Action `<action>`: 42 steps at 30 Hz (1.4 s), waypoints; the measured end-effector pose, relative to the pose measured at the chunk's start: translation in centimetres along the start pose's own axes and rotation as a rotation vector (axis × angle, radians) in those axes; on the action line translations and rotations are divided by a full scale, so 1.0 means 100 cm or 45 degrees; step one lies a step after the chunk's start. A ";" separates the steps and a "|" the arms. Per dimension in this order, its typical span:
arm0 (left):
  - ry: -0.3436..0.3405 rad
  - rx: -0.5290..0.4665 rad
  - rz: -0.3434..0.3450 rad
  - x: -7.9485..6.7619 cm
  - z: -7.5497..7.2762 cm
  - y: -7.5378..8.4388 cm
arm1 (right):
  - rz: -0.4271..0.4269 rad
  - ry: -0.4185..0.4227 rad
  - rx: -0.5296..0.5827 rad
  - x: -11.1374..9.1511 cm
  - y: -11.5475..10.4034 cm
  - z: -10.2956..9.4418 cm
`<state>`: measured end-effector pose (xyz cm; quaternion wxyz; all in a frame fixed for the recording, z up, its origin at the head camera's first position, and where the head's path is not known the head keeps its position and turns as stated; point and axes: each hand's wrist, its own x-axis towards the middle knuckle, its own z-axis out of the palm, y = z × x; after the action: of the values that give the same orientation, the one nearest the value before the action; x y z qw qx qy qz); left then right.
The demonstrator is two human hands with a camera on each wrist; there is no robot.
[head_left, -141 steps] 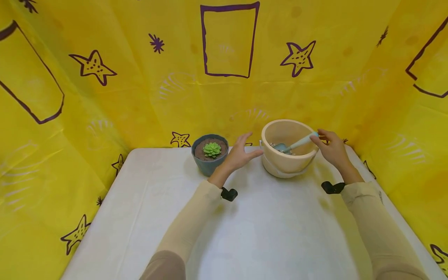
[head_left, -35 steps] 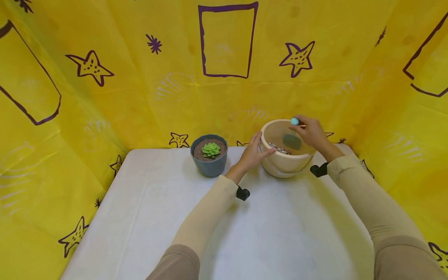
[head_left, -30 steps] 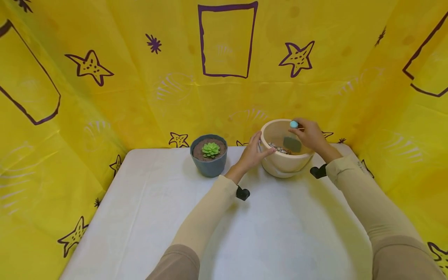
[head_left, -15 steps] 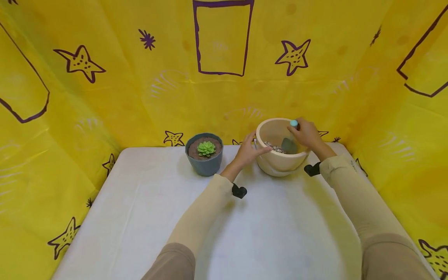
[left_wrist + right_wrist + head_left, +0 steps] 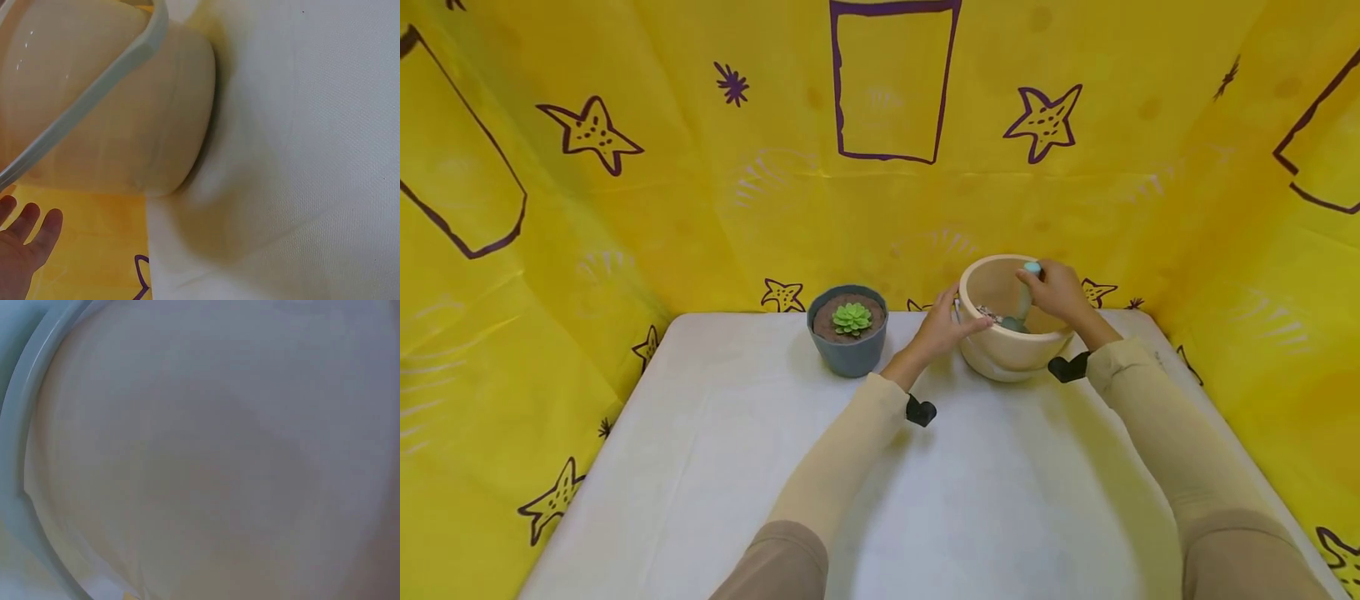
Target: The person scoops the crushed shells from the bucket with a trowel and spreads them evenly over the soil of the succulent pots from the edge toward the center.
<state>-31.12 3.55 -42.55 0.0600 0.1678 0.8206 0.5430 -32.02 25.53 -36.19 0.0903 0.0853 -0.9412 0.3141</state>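
A cream bucket (image 5: 1015, 354) stands at the table's back right, with small speckled pebble-like bits (image 5: 987, 313) at its bottom. Over its right rim my right hand (image 5: 1057, 292) grips the top of a light blue toy shovel (image 5: 1025, 302). The shovel stands nearly upright inside, its grey-blue blade down among the bits. At the bucket's left, my left hand (image 5: 942, 327) rests with thumb and fingers spread along the outside of the rim. The left wrist view shows extended fingers (image 5: 47, 231) beside the bucket wall and its pale handle (image 5: 94, 94). Only the bucket's side and handle (image 5: 15, 437) fill the right wrist view.
Left of the bucket stands a blue-grey pot (image 5: 847, 358) with brown soil and a green succulent (image 5: 852, 319). A white cloth covers the table (image 5: 737, 442). Yellow patterned sheets (image 5: 880, 217) hang close behind and at both sides.
My left hand has come over from between the pots to the bucket's rim. My right hand has tipped the shovel from slanted to upright, and lately its blade has gone down into the bits.
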 end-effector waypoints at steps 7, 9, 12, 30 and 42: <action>0.008 0.010 0.031 0.000 0.001 -0.002 | 0.049 0.093 -0.043 -0.003 0.003 0.000; 0.005 0.016 0.034 0.000 0.001 -0.002 | 0.019 0.129 -0.086 -0.003 0.005 0.002; 0.008 0.017 0.028 -0.001 0.002 -0.003 | -0.042 0.151 -0.119 -0.004 0.009 0.006; -0.025 0.027 0.004 0.003 0.002 0.001 | 0.007 -0.018 -0.049 0.003 -0.017 0.009; -0.028 0.000 0.000 0.000 0.001 0.001 | 0.083 0.063 -0.044 0.009 -0.016 0.007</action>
<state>-31.06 3.69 -42.47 0.0689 0.1738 0.8199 0.5411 -32.65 23.80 -35.60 0.1046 0.0451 -0.9463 0.3027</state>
